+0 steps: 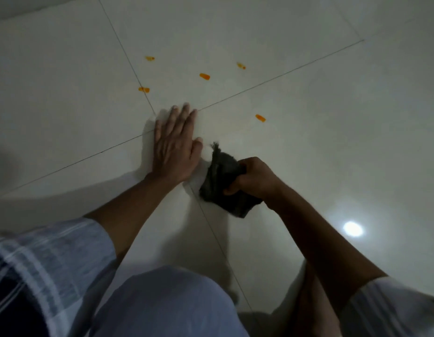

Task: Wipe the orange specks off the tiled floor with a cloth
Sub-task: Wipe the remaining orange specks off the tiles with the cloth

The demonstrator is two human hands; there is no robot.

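Several orange specks lie on the pale tiled floor [65, 93]: one [149, 58] at the far left, one [143, 89] on a grout line, one [204, 76] in the middle, one [241, 65] further right and one [260, 117] nearest my right side. My left hand [175, 144] rests flat on the floor, fingers straight, just below the grout crossing. My right hand [253, 177] grips a dark grey cloth [222, 177], bunched against the floor right of my left hand. The cloth is well short of every speck.
Dark grout lines cross near my left fingertips. My knee in light blue trousers [167, 302] fills the bottom centre, with checked sleeves at both lower corners. A bright lamp reflection [352, 228] shines on the tile at the right.
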